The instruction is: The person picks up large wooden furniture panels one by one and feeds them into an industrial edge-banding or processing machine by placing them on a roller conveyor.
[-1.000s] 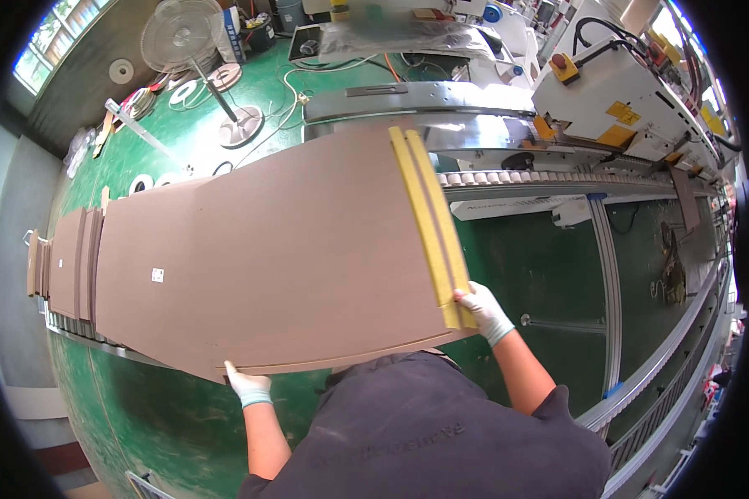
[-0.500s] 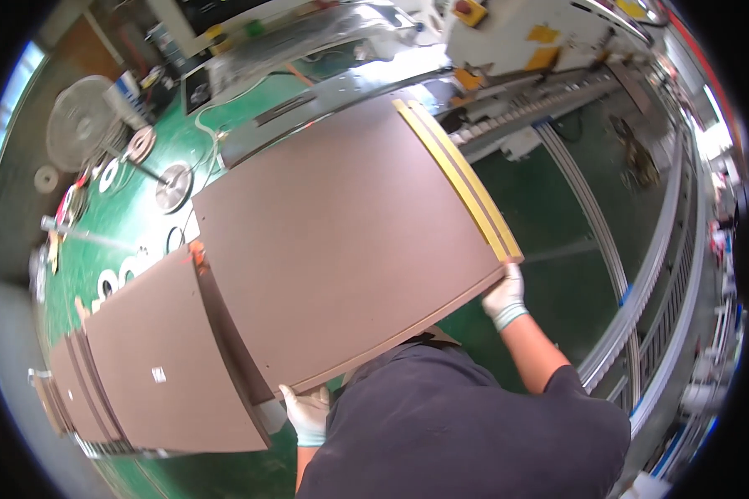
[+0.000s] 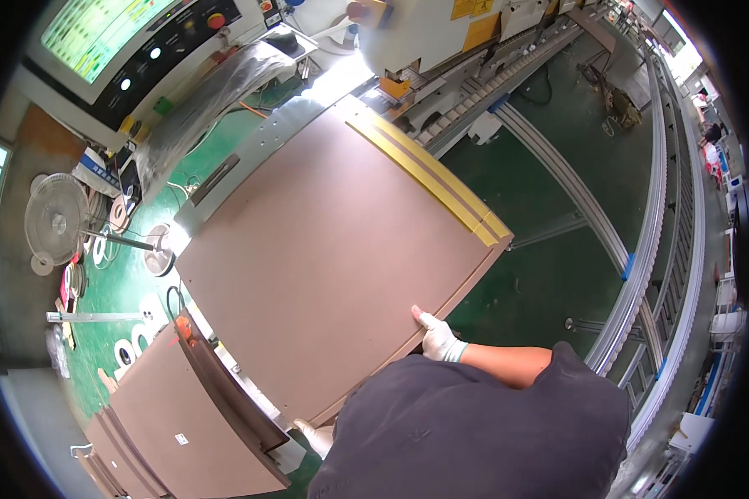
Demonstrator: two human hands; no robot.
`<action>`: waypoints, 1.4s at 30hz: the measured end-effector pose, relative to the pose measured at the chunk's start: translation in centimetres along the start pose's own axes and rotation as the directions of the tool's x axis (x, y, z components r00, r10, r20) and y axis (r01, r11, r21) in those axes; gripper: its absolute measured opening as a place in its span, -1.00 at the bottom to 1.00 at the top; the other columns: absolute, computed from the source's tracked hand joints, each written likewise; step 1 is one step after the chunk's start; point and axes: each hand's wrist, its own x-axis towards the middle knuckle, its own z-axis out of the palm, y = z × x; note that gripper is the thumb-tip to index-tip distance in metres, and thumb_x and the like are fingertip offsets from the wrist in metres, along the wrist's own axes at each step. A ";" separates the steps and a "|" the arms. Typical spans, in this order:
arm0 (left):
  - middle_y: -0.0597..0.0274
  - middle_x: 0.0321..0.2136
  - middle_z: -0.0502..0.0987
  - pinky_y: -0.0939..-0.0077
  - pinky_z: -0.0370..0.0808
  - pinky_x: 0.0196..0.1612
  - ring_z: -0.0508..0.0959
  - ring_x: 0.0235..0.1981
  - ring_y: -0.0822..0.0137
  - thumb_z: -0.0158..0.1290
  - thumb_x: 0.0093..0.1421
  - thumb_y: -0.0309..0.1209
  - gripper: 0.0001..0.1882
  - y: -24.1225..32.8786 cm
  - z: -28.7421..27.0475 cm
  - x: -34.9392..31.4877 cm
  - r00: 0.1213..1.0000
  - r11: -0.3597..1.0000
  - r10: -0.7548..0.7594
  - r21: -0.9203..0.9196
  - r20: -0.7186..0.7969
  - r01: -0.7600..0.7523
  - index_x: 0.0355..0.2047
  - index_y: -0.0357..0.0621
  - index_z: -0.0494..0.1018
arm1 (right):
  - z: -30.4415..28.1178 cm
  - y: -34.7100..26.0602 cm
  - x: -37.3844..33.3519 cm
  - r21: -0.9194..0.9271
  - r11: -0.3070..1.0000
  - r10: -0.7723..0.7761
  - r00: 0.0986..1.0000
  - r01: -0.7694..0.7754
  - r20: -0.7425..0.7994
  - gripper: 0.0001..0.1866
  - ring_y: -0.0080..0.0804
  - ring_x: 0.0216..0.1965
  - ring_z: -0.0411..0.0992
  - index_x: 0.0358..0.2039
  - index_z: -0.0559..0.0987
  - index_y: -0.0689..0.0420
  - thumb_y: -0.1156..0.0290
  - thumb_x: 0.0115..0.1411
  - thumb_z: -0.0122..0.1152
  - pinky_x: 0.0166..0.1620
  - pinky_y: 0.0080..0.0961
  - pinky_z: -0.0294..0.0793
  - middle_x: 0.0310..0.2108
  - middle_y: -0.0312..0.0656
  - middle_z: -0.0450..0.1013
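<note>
A large brown panel (image 3: 333, 266) lies flat before me, two yellow strips (image 3: 424, 176) running along its right end. My right hand (image 3: 439, 337), in a white glove with bare fingertips, grips the panel's near edge with the thumb on top; its other fingers are hidden underneath. At the near left corner, my left hand (image 3: 314, 436) holds the edge with the thumb up, its fingers mostly out of sight. Under the panel's far side shows a grey metal table (image 3: 245, 154) with a slot in it.
Several more brown panels (image 3: 200, 416) lean in a row at the lower left. A standing fan (image 3: 57, 220) is on the green floor beyond them. A control console (image 3: 141, 66) with a lit screen is at the far left. Metal rails (image 3: 641, 283) curve along the right.
My right hand has slid from the panel's near right corner to farther left along the near edge. The view has swung, bringing in the console screen. My left hand stays at its corner.
</note>
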 end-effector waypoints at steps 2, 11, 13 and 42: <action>0.09 0.34 0.22 -0.07 0.18 0.33 0.22 0.32 0.07 -0.06 0.35 0.16 -0.22 -1.1 0.4 0.0 0.986 0.988 -0.142 -0.054 0.083 0.147 0.39 -0.03 0.10 | -0.7 -1.3 0.7 -0.020 0.999 -0.032 0.999 0.032 -0.006 -0.44 -0.41 0.34 0.17 0.26 0.45 0.16 0.13 0.35 0.20 0.34 -0.46 0.14 0.31 -0.08 0.29; 0.29 -0.62 0.41 0.44 0.36 -0.45 0.33 -0.61 0.39 -0.31 0.33 0.37 -0.20 -6.7 2.5 -0.4 0.755 0.746 -0.532 0.634 0.384 0.203 -0.51 -0.16 0.44 | -1.8 -15.6 1.1 -0.112 0.980 -0.197 0.881 0.165 -0.430 -0.33 -0.39 -0.03 0.39 0.12 0.54 0.30 -0.02 0.22 0.35 0.18 -0.41 0.31 -0.04 -0.15 0.51; 0.20 -0.29 0.58 0.48 0.48 -0.20 0.46 -0.39 0.37 -0.35 0.44 0.22 -0.25 -4.8 9.3 -8.0 0.605 0.646 -0.723 0.636 0.333 0.422 -0.19 -0.29 0.49 | -2.5 -18.2 1.9 0.133 0.979 -0.073 0.879 0.152 -0.471 -0.62 -0.35 0.11 0.39 -0.02 0.56 0.10 0.08 0.34 0.19 0.24 -0.32 0.33 0.00 -0.18 0.49; -0.01 -0.62 0.53 0.07 0.48 -0.44 0.56 -0.56 0.02 -0.15 0.39 -0.16 -0.57 -6.3 -22.9 13.0 0.941 0.131 0.333 0.986 0.056 -0.105 -0.56 -0.08 0.46 | -3.7 -26.4 1.8 0.034 0.907 -0.389 0.866 0.420 -0.315 -0.28 -0.09 0.21 0.35 0.25 0.39 0.14 -0.16 0.28 0.10 0.28 -0.11 0.28 0.25 -0.15 0.37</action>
